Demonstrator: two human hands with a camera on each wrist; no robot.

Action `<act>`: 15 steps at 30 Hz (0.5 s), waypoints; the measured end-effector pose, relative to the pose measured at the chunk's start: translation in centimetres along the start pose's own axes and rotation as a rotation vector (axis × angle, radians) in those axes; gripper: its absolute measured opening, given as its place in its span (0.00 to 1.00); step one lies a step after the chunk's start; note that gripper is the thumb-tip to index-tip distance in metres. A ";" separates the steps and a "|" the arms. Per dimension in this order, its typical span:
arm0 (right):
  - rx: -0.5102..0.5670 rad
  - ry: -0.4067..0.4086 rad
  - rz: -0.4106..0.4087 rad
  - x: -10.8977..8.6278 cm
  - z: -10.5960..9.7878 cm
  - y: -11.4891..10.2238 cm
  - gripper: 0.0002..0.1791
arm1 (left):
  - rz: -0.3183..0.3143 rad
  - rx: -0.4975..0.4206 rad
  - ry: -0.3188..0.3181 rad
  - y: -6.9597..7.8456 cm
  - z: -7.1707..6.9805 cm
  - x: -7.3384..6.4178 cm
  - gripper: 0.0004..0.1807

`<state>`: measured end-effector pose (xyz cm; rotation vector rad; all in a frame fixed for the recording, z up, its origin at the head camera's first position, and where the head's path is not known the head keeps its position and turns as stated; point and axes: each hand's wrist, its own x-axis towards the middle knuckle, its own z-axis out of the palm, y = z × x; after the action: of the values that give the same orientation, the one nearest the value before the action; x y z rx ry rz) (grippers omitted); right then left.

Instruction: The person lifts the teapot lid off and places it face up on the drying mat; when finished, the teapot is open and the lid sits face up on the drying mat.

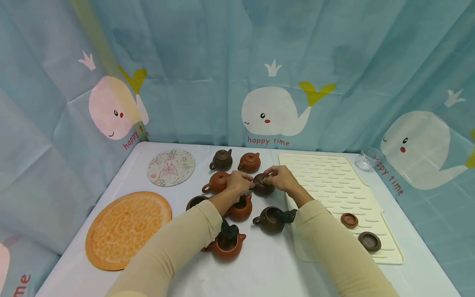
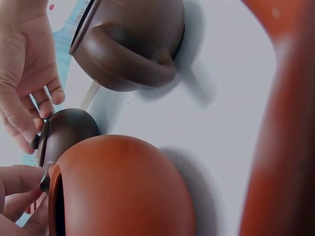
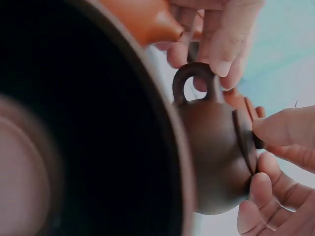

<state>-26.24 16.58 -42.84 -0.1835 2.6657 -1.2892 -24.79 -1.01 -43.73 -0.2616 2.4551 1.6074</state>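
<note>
A small dark brown teapot (image 1: 263, 189) stands at the middle of the table, between both hands. At its handle, my left hand (image 1: 239, 183) pinches with thumb and fingers, seen also in the left wrist view. My right hand (image 1: 283, 178) holds the knob of the teapot lid (image 3: 243, 140) between thumb and forefinger, while its other fingers lie by the rim. The lid sits on the teapot's opening in the right wrist view. Right by the left hand is a lidded reddish teapot (image 1: 216, 183), and a lidless reddish teapot (image 1: 242, 210) stands under the left wrist.
Behind are a lidded dark teapot (image 1: 222, 160) and a lidded reddish one (image 1: 250, 162). Lidless teapots (image 1: 270, 225) stand nearer. A cream mat (image 1: 319, 173) on the right bears two loose lids (image 1: 349, 220); a clear cup (image 1: 365, 161) stands beyond. Two round mats (image 1: 130, 227) lie left.
</note>
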 end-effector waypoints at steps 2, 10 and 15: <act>-0.037 0.017 -0.009 0.0 0.1 0.1 0.11 | 0.004 0.021 0.015 0.0 0.0 0.0 0.08; -0.264 0.049 -0.152 0.1 0.2 -0.3 0.06 | -0.026 0.044 0.035 -0.2 0.1 0.1 0.04; -0.283 0.058 -0.160 0.1 0.0 -0.3 0.05 | -0.034 0.050 0.030 -0.2 0.1 0.3 0.04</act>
<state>-26.35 16.35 -42.60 -0.4093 2.9262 -0.9628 -25.00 -0.97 -43.99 -0.3203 2.4948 1.5375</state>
